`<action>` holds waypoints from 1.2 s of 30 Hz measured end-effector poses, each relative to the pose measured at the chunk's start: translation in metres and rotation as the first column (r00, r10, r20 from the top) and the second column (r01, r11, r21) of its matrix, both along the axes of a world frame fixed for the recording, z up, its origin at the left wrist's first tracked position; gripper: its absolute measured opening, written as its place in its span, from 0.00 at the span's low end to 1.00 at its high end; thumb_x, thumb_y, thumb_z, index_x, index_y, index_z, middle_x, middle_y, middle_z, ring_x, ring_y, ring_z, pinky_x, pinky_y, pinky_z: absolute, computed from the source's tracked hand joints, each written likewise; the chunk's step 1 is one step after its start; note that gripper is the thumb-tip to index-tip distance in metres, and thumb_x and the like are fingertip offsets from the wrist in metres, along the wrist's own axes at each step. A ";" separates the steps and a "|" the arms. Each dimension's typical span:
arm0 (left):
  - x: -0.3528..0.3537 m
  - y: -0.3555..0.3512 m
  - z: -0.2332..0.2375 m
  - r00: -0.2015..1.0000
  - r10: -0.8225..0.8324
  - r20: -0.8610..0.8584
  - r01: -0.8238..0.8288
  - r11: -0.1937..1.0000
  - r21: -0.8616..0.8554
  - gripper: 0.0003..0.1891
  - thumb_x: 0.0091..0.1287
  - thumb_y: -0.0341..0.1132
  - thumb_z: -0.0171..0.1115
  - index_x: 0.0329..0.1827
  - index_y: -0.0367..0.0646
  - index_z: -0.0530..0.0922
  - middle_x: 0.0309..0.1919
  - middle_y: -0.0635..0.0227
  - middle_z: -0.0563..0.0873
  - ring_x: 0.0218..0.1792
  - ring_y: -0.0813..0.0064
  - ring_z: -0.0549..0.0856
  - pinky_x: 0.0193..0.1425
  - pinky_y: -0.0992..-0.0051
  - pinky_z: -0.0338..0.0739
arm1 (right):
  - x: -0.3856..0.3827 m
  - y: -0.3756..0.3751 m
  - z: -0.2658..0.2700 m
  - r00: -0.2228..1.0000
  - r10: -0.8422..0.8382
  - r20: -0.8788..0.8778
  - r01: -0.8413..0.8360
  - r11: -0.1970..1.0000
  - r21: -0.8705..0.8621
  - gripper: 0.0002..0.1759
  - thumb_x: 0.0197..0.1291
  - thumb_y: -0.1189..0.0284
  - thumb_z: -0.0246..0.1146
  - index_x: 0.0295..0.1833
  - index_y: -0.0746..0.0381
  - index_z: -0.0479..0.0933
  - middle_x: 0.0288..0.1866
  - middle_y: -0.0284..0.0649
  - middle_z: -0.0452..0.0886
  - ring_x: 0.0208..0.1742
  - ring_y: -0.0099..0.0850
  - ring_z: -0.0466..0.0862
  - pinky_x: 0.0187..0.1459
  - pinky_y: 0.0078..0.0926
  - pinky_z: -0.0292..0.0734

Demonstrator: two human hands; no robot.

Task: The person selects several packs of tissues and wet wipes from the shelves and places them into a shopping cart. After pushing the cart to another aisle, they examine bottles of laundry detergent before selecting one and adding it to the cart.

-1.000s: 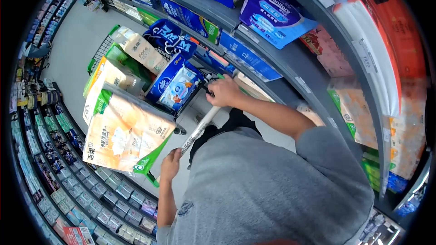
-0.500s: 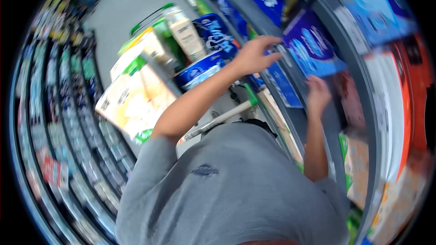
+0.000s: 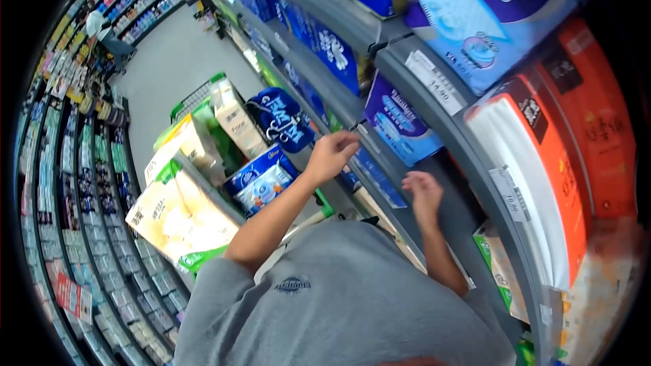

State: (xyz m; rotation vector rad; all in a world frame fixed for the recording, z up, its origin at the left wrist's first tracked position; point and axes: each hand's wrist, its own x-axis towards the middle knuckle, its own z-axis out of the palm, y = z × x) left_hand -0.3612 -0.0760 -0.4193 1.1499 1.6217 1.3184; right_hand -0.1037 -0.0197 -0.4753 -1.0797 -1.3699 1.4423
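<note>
Packs crowd a shopping cart (image 3: 218,76) at left, while the left hand (image 3: 330,157) hovers beside the shelf (image 3: 385,156), fingers loosely bent, apparently holding nothing. Just beyond both hands, a purple-and-blue pack (image 3: 401,120) rests on that shelf; it looks light, soft and squeezable (the glossy wrap may prove slippery), best gripped broadly by its opposite sides. Farther right, the right hand (image 3: 424,196) is half open, seemingly empty.

Price label (image 3: 436,83), upper grey shelf edge (image 3: 399,55): "14.90". Second price label (image 3: 510,194), lower: "10.90". Cream pack (image 3: 239,124) in trolley (image 3: 327,211): "Face". Chest lettering (image 3: 292,285) on grey shirt (image 3: 352,298): illegible.
</note>
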 end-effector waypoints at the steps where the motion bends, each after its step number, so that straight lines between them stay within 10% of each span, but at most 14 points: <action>1: -0.006 -0.002 -0.011 0.995 0.007 -0.095 -0.007 1.000 0.003 0.12 0.65 0.34 0.65 0.46 0.35 0.84 0.34 0.60 0.89 0.33 0.76 0.86 0.39 0.75 0.79 | -0.014 -0.005 -0.005 0.998 0.066 0.003 -0.066 0.998 0.023 0.06 0.65 0.75 0.62 0.43 0.67 0.81 0.33 0.36 0.84 0.34 0.21 0.83 0.39 0.19 0.78; 13: -0.025 -0.085 -0.024 0.988 0.152 0.013 -0.150 0.986 -0.072 0.09 0.70 0.30 0.58 0.42 0.31 0.82 0.28 0.65 0.86 0.27 0.79 0.84 0.32 0.78 0.76 | -0.105 -0.055 0.031 0.727 0.574 0.376 -0.682 0.668 0.298 0.08 0.59 0.71 0.65 0.41 0.64 0.81 0.35 0.45 0.84 0.36 0.37 0.86 0.38 0.31 0.79; 22: -0.017 -0.266 -0.051 0.878 0.431 -0.208 -0.472 0.852 -0.226 0.07 0.68 0.29 0.60 0.42 0.34 0.83 0.31 0.62 0.88 0.35 0.73 0.88 0.37 0.76 0.79 | -0.147 -0.104 0.015 0.431 0.771 0.469 -0.899 0.413 0.145 0.09 0.59 0.64 0.63 0.38 0.59 0.81 0.34 0.40 0.83 0.39 0.40 0.84 0.42 0.38 0.78; 24: -0.026 -0.305 -0.058 0.737 0.403 -0.542 -0.554 0.821 -0.142 0.08 0.65 0.30 0.62 0.36 0.33 0.84 0.27 0.53 0.86 0.27 0.61 0.86 0.37 0.69 0.80 | -0.156 -0.110 0.016 0.403 0.766 0.501 -0.914 0.367 0.174 0.10 0.59 0.67 0.65 0.41 0.63 0.81 0.37 0.45 0.85 0.40 0.40 0.86 0.42 0.35 0.79; 31: -0.046 -0.412 -0.093 0.551 0.194 -0.812 -0.776 0.476 -0.414 0.20 0.66 0.44 0.60 0.23 0.36 0.84 0.25 0.51 0.85 0.31 0.50 0.83 0.40 0.54 0.75 | -0.182 -0.134 -0.008 0.252 0.716 0.651 -0.968 0.188 0.168 0.12 0.60 0.64 0.63 0.41 0.61 0.82 0.38 0.44 0.85 0.43 0.42 0.85 0.46 0.38 0.78; 36: -0.046 -0.417 -0.090 0.476 0.319 -0.820 -0.822 0.493 -0.285 0.23 0.66 0.47 0.57 0.20 0.38 0.84 0.22 0.50 0.84 0.28 0.50 0.83 0.41 0.56 0.75 | -0.181 -0.137 -0.025 0.196 0.778 0.597 -0.960 0.278 -0.047 0.15 0.61 0.60 0.62 0.39 0.61 0.83 0.38 0.47 0.86 0.41 0.44 0.85 0.44 0.39 0.79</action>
